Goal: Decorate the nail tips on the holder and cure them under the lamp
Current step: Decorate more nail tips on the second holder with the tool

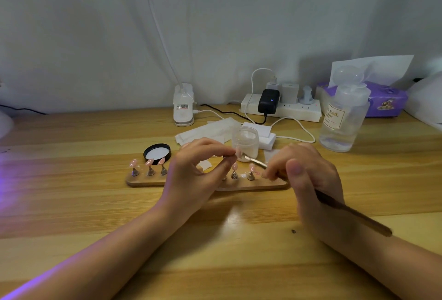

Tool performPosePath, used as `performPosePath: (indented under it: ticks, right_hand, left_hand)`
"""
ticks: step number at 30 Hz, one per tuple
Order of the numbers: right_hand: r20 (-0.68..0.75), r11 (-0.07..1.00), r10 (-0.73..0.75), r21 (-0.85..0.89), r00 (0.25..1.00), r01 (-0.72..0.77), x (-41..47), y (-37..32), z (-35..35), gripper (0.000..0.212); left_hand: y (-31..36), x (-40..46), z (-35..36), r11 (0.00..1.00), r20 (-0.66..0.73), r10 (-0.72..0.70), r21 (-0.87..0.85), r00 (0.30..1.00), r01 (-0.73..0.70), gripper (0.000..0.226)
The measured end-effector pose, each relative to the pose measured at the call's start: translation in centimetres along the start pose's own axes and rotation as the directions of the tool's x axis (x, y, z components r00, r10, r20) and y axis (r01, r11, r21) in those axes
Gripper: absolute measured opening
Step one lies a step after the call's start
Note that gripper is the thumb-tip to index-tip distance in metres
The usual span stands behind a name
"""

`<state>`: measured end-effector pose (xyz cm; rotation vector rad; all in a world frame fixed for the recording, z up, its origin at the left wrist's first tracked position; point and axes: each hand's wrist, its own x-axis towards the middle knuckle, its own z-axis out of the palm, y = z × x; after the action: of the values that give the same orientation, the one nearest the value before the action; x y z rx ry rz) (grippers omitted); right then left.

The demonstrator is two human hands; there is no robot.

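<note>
Left hand (198, 168) pinches nail tip (238, 155); right hand (308, 175) grips brush (334, 201).

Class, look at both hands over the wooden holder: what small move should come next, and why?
Probably steady the pink nail tip pinched in the left hand and ease the slim metal-tipped brush in the right hand across it. The brush end already meets that tip, above the wooden holder with an open spot.
</note>
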<state>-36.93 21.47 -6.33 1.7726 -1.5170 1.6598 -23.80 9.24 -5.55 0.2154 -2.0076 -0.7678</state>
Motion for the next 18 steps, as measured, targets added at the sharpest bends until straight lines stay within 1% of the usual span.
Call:
performPosePath:
  ticks: [3, 5, 7, 9, 12, 15, 18]
  right_hand:
    - [0.027, 0.996, 0.031, -0.085, 0.999, -0.029, 0.21, 0.09, 0.17, 0.05]
    - [0.055, 0.994, 0.022, -0.106, 0.998, -0.016, 0.24, 0.14, 0.36, 0.05]
    - [0.045, 0.996, 0.0, -0.086, 0.999, 0.004, 0.14, 0.17, 0.34, 0.054]
    - [0.024, 1.0, 0.004, -0.029, 1.0, -0.003, -0.02, 0.15, 0.19, 0.061]
    - [0.003, 0.998, 0.036, 0.046, 0.999, -0.036, -0.09, 0.09, 0.08, 0.06]
    - [0.023, 0.996, 0.087, 0.015, 0.996, -0.088, 0.13, 0.06, 0.17, 0.052]
    - [0.063, 0.995, 0.088, -0.043, 0.994, -0.086, 0.24, 0.1, 0.33, 0.046]
  left_hand:
    - [0.05, 0.02, 0.03, 1.0, -0.001, 0.022, 0.0, 1.0, -0.022, 0.017]
    - [0.02, 0.03, 0.09, 1.0, -0.009, 0.027, 0.01, 1.0, -0.027, 0.02]
    - [0.02, 0.05, 0.13, 0.999, -0.011, 0.032, 0.012, 0.999, -0.032, 0.023]
    - [0.04, 0.04, 0.1, 0.999, -0.002, 0.037, 0.017, 0.999, -0.037, 0.022]
    - [0.02, 0.03, 0.02, 1.0, -0.003, 0.012, 0.013, 1.0, -0.012, 0.021]
    - [0.12, 0.02, 0.01, 1.0, 0.006, -0.002, 0.009, 1.0, 0.002, 0.022]
    - [0.25, 0.05, -0.02, 1.0, 0.016, -0.007, 0.003, 1.0, 0.007, 0.019]
